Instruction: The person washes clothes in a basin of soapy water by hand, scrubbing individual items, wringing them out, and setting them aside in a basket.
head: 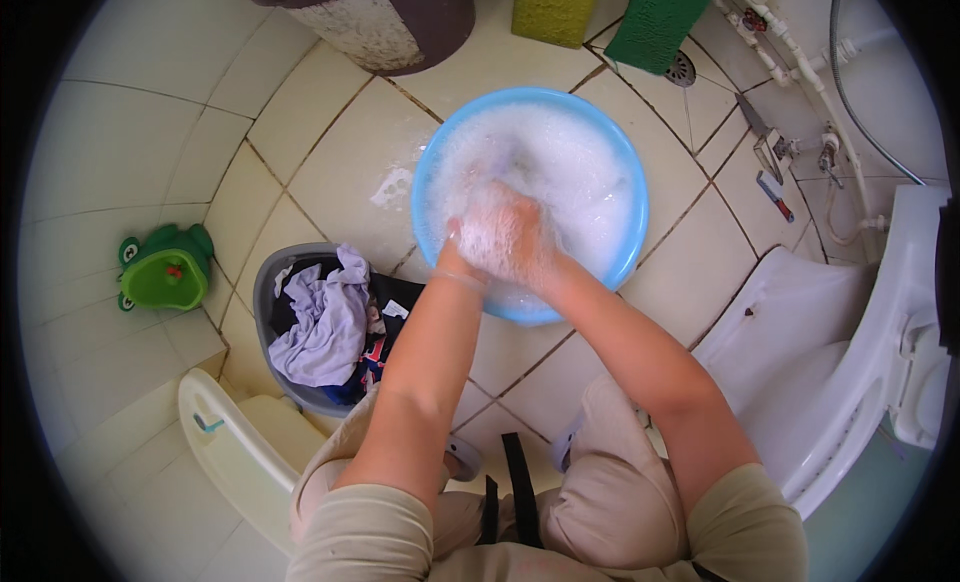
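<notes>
A light-blue plastic basin (643, 199) stands on the tiled floor before me, filled with thick white suds (585, 169). Over its near left part, my left hand (474, 241) and my right hand (525, 226) are pressed together, coated in foam. The fingers are mostly hidden, so their grip does not show. Just beyond them, a faint greyish-lavender patch (511, 156), possibly cloth, shows through the suds. To the left, a grey tub (264, 319) holds a crumpled lavender garment (326, 319) and dark clothes (394, 297).
A dark bucket (442, 19) stands beyond the basin, near yellow (555, 12) and green (660, 27) panels. A green frog-shaped urinal (169, 271) hangs at left. A pale tub (225, 424) is beside my left leg. At right are a white ceramic fixture (787, 304), pipes and a red-handled tool (774, 196).
</notes>
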Tool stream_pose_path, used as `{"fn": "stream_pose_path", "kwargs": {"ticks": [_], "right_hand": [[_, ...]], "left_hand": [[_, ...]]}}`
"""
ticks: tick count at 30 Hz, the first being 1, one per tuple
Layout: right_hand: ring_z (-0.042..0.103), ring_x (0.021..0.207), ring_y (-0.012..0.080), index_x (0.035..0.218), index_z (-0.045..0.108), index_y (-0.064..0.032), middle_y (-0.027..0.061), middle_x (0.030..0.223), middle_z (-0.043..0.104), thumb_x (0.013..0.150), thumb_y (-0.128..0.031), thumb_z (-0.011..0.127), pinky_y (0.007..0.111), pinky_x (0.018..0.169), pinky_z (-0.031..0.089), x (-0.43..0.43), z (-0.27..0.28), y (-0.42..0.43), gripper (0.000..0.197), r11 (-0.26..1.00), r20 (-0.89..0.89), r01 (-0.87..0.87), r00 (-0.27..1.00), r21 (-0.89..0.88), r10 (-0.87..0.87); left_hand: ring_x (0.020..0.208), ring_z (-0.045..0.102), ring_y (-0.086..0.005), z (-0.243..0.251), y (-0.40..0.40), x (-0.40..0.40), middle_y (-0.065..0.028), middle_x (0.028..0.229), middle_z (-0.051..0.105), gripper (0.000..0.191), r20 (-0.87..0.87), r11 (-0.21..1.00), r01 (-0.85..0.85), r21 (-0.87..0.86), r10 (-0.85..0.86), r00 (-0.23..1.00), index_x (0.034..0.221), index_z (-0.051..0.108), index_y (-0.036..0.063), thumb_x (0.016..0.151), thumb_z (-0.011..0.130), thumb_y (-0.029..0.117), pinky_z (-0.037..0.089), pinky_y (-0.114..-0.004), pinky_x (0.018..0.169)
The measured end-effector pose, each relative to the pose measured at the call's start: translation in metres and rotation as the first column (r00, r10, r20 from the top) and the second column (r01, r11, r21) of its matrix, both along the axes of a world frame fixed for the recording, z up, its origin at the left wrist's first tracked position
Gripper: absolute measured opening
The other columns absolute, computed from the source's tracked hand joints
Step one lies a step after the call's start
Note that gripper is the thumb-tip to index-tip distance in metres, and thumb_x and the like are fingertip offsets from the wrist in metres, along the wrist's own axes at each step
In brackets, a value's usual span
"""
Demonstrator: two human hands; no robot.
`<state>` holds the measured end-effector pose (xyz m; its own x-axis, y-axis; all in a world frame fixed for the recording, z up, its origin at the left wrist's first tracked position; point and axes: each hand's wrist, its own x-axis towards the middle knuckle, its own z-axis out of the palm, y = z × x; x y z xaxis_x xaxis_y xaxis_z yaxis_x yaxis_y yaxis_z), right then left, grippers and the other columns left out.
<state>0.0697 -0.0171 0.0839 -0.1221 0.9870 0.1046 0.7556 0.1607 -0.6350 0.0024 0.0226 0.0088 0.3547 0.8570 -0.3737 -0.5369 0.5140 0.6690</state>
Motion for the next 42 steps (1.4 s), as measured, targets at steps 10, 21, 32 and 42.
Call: {"fn": "stream_pose_path", "kwargs": {"ticks": [10, 21, 32, 42], "right_hand": [[0.057, 0.092, 0.0302, 0.098, 0.063, -0.0081, 0.0151, 0.091, 0.061, 0.076, -0.033, 0.064, 0.039, 0.08, 0.046, 0.092, -0.068, 0.043, 0.033, 0.939, 0.137, 0.294, 0.938, 0.18, -0.32], [0.047, 0.114, 0.0334, 0.118, 0.055, -0.0043, 0.0165, 0.119, 0.054, 0.076, -0.033, 0.062, 0.047, 0.105, 0.024, 0.073, -0.142, 0.029, 0.051, 0.914, 0.54, 0.143, 0.836, -0.379, 0.093], [0.059, 0.087, 0.0293, 0.078, 0.065, -0.0121, 0.0118, 0.082, 0.06, 0.068, -0.025, 0.061, 0.035, 0.071, 0.049, 0.066, -0.04, 0.041, 0.016, 0.966, 0.091, 0.253, 0.964, -0.044, -0.249], [0.059, 0.08, 0.0314, 0.085, 0.065, -0.0041, 0.0149, 0.081, 0.06, 0.075, -0.02, 0.062, 0.04, 0.072, 0.048, 0.067, -0.058, 0.046, 0.019, 0.934, 0.045, 0.334, 0.939, 0.129, -0.342]], "left_hand": [[0.092, 0.055, -0.0188, 0.012, 0.004, 0.024, -0.0066, 0.097, 0.056, 0.026, 0.001, 0.959, -0.18, -0.218, 0.184, 0.983, 0.106, 0.053, 0.0051, 0.085, 0.056, 0.02, 0.047, -0.033, 0.08], [0.101, 0.053, -0.0229, -0.058, 0.012, 0.01, -0.0137, 0.11, 0.055, 0.031, -0.703, 0.965, -0.089, -0.248, -0.116, 0.702, 0.109, 0.054, 0.0032, 0.091, 0.044, 0.026, 0.044, -0.038, 0.087], [0.09, 0.056, -0.023, -0.007, -0.011, 0.041, -0.0124, 0.1, 0.058, 0.039, -0.329, 1.0, 0.02, -0.021, -0.026, 0.944, 0.106, 0.056, 0.0031, 0.092, 0.043, 0.037, 0.047, -0.036, 0.076], [0.082, 0.059, -0.019, 0.02, 0.0, 0.034, -0.0072, 0.092, 0.059, 0.03, -0.064, 0.958, -0.109, -0.266, 0.095, 0.993, 0.104, 0.052, 0.0042, 0.093, 0.048, 0.032, 0.052, -0.033, 0.069]]}}
